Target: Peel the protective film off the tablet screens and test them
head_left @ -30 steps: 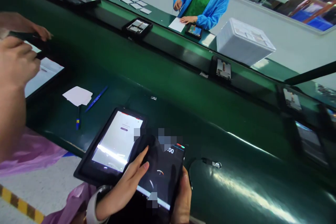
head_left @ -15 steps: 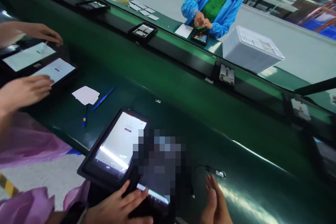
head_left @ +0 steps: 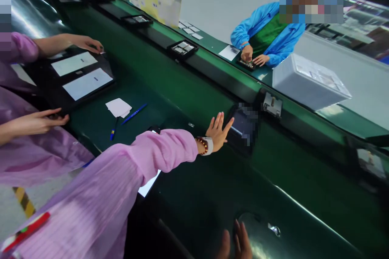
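Note:
My left hand (head_left: pixel 218 131) is stretched far out over the green belt (head_left: pixel 188 89), fingers spread and palm forward. Its fingertips are at the near edge of a dark tablet (head_left: pixel 243 129) lying on the belt; it grips nothing. A beaded bracelet and a watch sit on that wrist. Only the fingers of my right hand (head_left: pixel 237 243) show at the bottom edge, flat on the green surface beside a cable plug (head_left: pixel 275 230), holding nothing. A lit white-screen tablet (head_left: pixel 148 186) is mostly hidden under my pink sleeve.
A co-worker in pink at the left has hands (head_left: pixel 88 43) at two lit tablets (head_left: pixel 88 83). Paper slips (head_left: pixel 118 107) and blue pens (head_left: pixel 133 114) lie nearby. Across the belt are a person in a blue coat (head_left: pixel 267 34), a white foam box (head_left: pixel 306 83) and black trays (head_left: pixel 182 48).
The dark tablet has gone from the near edge in front of me out onto the belt. My left arm has reached out after it, and the view has swung right.

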`<state>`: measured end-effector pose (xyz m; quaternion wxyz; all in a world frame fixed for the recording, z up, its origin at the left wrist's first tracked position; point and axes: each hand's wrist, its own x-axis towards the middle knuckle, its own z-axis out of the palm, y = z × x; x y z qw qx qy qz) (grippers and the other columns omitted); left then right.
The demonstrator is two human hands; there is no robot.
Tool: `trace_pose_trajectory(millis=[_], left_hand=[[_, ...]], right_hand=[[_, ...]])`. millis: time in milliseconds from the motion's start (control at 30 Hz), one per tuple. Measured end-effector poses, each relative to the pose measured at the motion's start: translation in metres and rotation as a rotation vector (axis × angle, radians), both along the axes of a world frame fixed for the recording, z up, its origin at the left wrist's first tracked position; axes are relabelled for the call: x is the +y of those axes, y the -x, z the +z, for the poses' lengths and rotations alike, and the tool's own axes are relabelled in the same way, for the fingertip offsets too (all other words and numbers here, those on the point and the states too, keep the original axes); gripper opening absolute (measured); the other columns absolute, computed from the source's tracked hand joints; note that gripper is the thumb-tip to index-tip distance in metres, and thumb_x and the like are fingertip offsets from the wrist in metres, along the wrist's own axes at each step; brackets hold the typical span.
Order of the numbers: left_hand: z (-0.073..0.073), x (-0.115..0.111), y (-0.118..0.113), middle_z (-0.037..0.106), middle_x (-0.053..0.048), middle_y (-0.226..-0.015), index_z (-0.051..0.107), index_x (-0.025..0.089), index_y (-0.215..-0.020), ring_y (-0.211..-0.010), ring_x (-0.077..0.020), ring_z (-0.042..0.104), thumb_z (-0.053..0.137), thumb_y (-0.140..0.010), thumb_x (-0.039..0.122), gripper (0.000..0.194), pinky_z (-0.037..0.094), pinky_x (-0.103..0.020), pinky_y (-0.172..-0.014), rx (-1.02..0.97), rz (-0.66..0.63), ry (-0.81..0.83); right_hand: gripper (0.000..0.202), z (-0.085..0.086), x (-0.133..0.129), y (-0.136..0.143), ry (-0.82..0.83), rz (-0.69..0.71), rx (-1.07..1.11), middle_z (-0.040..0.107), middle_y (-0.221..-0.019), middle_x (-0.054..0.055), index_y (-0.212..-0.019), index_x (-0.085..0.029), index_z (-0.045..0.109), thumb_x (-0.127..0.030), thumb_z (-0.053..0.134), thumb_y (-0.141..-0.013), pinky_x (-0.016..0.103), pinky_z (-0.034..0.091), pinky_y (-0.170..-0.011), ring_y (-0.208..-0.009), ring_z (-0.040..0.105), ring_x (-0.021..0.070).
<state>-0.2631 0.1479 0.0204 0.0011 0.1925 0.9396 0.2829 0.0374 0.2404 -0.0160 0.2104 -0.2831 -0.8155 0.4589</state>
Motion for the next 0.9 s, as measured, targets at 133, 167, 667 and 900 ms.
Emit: trace_pose_trajectory(millis=[133, 167, 667, 900], left_hand=[[0.041, -0.061, -0.020, 0.008, -0.029, -0.164, 0.024, 0.001, -0.154, -0.154, -0.0358, -0.004, 0.056, -0.096, 0.030, 0.073, 0.011, -0.053, -0.125, -0.081, 0.000, -0.063], [0.052, -0.087, -0.036, 0.022, -0.025, -0.164, 0.033, 0.003, -0.151, -0.155, -0.0319, 0.008, 0.057, -0.096, 0.034, 0.068, 0.016, -0.046, -0.126, -0.111, -0.021, -0.081], [0.021, -0.213, -0.244, 0.031, -0.028, -0.159, 0.023, -0.002, -0.152, -0.151, -0.0379, 0.024, 0.035, -0.095, 0.062, 0.087, 0.021, -0.061, -0.122, -0.395, 0.552, -0.100], [0.039, -0.217, -0.235, 0.039, -0.015, -0.159, 0.041, 0.012, -0.149, -0.150, -0.0328, 0.029, 0.041, -0.091, 0.070, 0.082, 0.017, -0.052, -0.125, -0.681, 0.752, -0.705]], right_hand=[[0.049, 0.010, -0.047, 0.005, 0.135, 0.169, -0.041, 0.064, -0.131, 0.010, -0.133, -0.033, 0.057, -0.053, 0.058, -0.089, 0.057, 0.049, -0.105, -0.122, 0.060, 0.0361], [0.045, 0.012, -0.060, 0.008, 0.179, 0.259, -0.066, 0.066, -0.127, 0.009, -0.130, -0.030, 0.059, -0.051, 0.057, -0.091, 0.052, 0.052, -0.102, -0.117, 0.064, 0.0326], [0.070, 0.010, -0.151, 0.052, 0.347, 0.614, -0.302, 0.041, -0.139, 0.013, -0.152, -0.021, 0.037, -0.063, 0.035, -0.097, 0.040, 0.042, -0.110, -0.131, 0.049, 0.0265], [0.063, 0.007, -0.134, 0.041, 0.452, 0.469, -0.221, 0.044, -0.133, 0.012, -0.144, -0.020, 0.049, -0.061, 0.037, -0.098, 0.034, 0.050, -0.096, -0.120, 0.054, 0.0241]])
